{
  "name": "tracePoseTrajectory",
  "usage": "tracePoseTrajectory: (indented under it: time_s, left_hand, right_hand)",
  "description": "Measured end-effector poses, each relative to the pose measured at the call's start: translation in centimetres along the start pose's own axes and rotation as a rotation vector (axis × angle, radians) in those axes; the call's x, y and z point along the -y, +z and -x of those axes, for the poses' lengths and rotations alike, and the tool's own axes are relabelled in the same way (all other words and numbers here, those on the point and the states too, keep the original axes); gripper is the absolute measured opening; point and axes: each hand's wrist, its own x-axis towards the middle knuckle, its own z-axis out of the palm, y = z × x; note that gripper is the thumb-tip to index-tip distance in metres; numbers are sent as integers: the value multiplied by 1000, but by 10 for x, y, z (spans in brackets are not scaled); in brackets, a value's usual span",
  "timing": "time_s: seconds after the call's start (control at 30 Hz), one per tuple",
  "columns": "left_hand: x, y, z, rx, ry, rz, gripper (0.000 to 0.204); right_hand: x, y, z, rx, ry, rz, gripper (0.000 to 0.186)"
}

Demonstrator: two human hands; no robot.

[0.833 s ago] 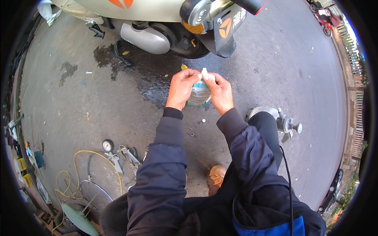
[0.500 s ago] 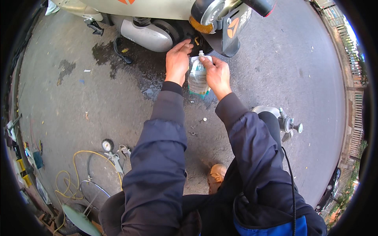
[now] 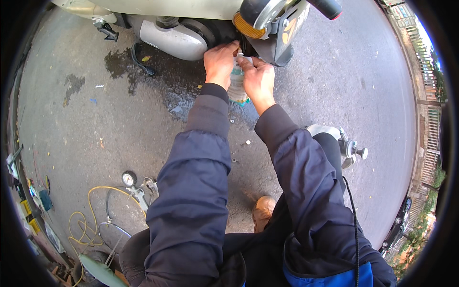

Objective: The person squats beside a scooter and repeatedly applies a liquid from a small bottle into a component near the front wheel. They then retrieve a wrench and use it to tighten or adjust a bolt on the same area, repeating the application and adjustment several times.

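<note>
My right hand (image 3: 260, 79) grips a soft spouted pouch (image 3: 235, 88), clear and pale with a green lower end, near its top. The pouch's white spout (image 3: 240, 53) points up toward the dark underside of a scooter (image 3: 191, 10). My left hand (image 3: 220, 63) is just left of the spout, its fingers bent together at the scooter's dark wheel area. What its fingertips hold, if anything, is hidden. Beside my hands are the scooter's silver rounded cover (image 3: 169, 39) and its orange-lensed lamp (image 3: 248, 27).
A pressure gauge with an inflator (image 3: 129, 178) and a yellow hose (image 3: 91, 197) lie at lower left. A metal tool (image 3: 353, 149) stands by my right knee. Wet patches (image 3: 179, 105) mark the pavement. A small white cap-like piece (image 3: 248, 142) lies between my arms.
My right hand has raised the pouch, bringing its spout up to the scooter's dark wheel area beside my left hand. My left hand has shifted slightly up, its fingers more bent.
</note>
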Motion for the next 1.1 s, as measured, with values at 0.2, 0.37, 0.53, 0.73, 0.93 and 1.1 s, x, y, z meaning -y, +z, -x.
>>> tracePoseTrajectory:
  time_s: [0.2, 0.37, 0.53, 0.73, 0.93, 1.1]
  left_hand:
    - [-1, -12, 27, 49, 63, -382, 32]
    - [9, -26, 47, 161, -25, -148, 30]
    - [22, -21, 42, 80, -43, 13, 23]
    - [33, -15, 38, 118, -155, 373, 22]
    - [23, -5, 30, -141, 271, -110, 29]
    - [5, 5, 17, -178, 508, -485, 22]
  right_hand:
    - [4, 3, 0, -26, 41, 21, 29]
    - [11, 1, -1, -25, 84, -65, 32]
    - [16, -10, 3, 10, 67, 37, 30]
    - [11, -17, 0, 116, 75, -104, 28]
    - [2, -4, 0, -11, 77, -52, 26]
    - [1, -1, 1, -61, -34, 84, 34]
